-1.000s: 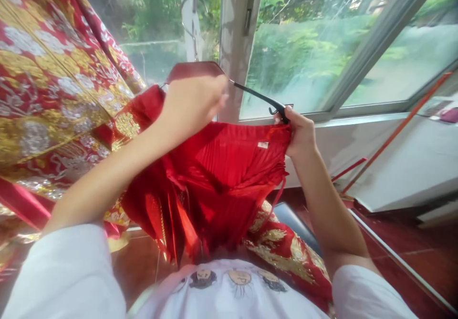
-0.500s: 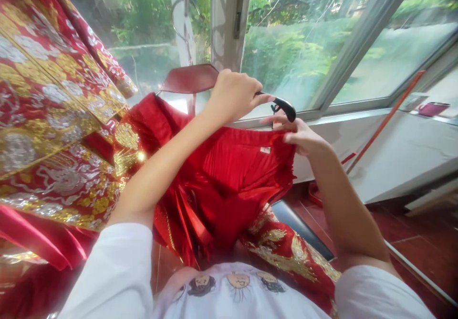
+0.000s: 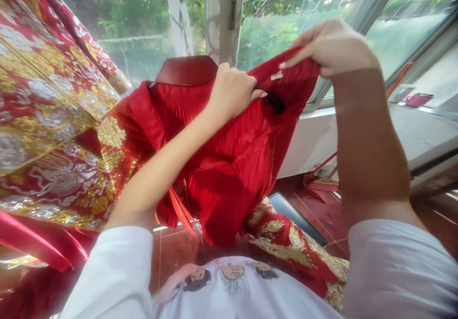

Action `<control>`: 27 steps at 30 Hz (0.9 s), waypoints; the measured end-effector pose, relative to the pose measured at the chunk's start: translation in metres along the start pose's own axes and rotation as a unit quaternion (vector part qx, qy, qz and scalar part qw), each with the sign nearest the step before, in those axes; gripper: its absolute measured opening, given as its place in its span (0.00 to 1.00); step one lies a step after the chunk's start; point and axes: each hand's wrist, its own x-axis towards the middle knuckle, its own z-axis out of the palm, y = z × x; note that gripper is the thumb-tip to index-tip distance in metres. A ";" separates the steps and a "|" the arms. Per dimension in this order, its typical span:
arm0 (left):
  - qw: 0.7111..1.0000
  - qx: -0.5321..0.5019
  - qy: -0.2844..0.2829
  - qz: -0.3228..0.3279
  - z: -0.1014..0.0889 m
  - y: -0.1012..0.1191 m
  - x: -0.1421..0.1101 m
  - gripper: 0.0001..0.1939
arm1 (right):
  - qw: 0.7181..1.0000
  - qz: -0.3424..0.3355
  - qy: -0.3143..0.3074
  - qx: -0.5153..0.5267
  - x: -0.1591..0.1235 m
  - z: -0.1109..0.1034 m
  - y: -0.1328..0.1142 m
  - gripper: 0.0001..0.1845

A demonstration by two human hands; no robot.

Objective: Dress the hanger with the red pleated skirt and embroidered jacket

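My left hand [image 3: 233,86] is closed around a clothes hanger [image 3: 275,103]; its black curved end shows past my fingers, inside the garment. A red garment [image 3: 229,166] with shiny lining, a small white label and gold sequin embroidery hangs from the hanger's left side. My right hand [image 3: 324,49] pinches its top edge near the label, holding that corner up and away from the hanger's black end. The gold-embroidered lower part [image 3: 293,247] of the red cloth trails toward my lap. Most of the hanger is hidden by my hand and the cloth.
At left hangs another red garment [image 3: 46,118] with gold and silver embroidery. A dark red panel [image 3: 188,69] stands behind the hanger, below a metal hook [image 3: 177,18]. Sliding windows [image 3: 279,42] lie ahead. A black seat [image 3: 298,218] and a red dustpan [image 3: 318,183] are low at right.
My right hand has risen up and to the right, lifting the garment's right corner over the hanger's black end. My left hand stays on the hanger.
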 end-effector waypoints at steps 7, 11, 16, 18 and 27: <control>0.998 0.060 0.014 0.007 0.014 -0.005 0.002 0.20 | 0.926 -0.225 0.080 -0.293 -0.053 0.064 -0.011 0.10; 0.996 0.083 0.013 0.020 0.017 -0.007 0.002 0.20 | 0.945 -0.187 0.076 -0.258 -0.097 0.081 0.031 0.15; 0.995 0.090 0.018 0.028 0.017 -0.007 0.001 0.20 | 0.947 -0.158 0.090 -0.263 -0.107 0.063 0.067 0.18; 0.997 0.075 0.015 0.016 0.017 -0.005 0.003 0.20 | 0.943 -0.143 0.103 -0.282 -0.107 0.051 0.072 0.13; 0.998 0.053 0.015 -0.026 0.019 -0.002 0.005 0.20 | 0.983 0.168 0.047 0.050 -0.028 -0.005 0.040 0.16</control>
